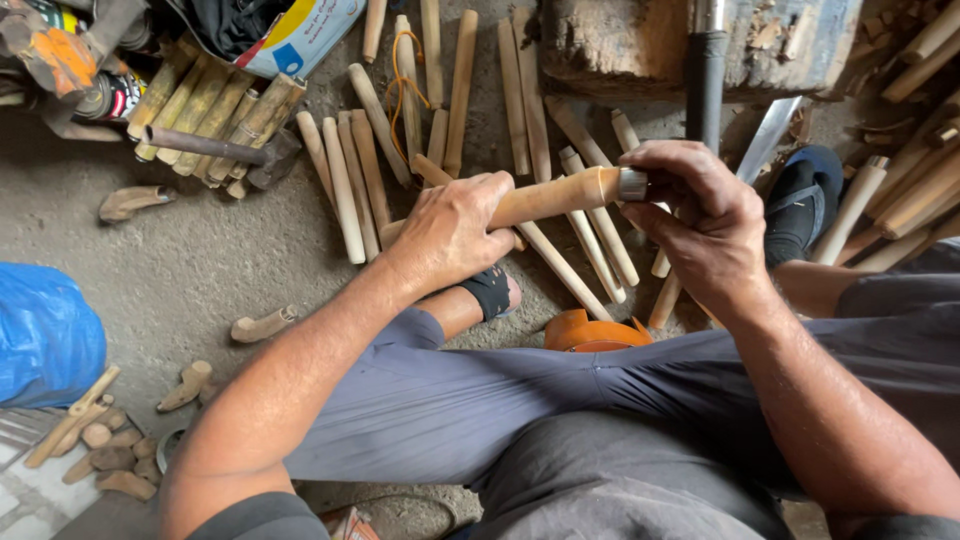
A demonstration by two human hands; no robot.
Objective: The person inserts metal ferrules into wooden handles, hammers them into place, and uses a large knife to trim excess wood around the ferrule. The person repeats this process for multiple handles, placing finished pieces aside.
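left hand (455, 232) wrapped tight round wooden handle (548, 197) at frame centre, fingers closed on shaft; right hand (705, 222) pinched metal ferrule (633, 184) on handle's right end, fingertips pressed round it; handle tilted slightly up to right, held above lap; loose wooden sticks (345, 190) lay on concrete floor (200, 270) in upper middle; hammer (215, 148) rested on bundle at upper left; blue bag (45, 335) at left edge; wooden block (620, 45) at top
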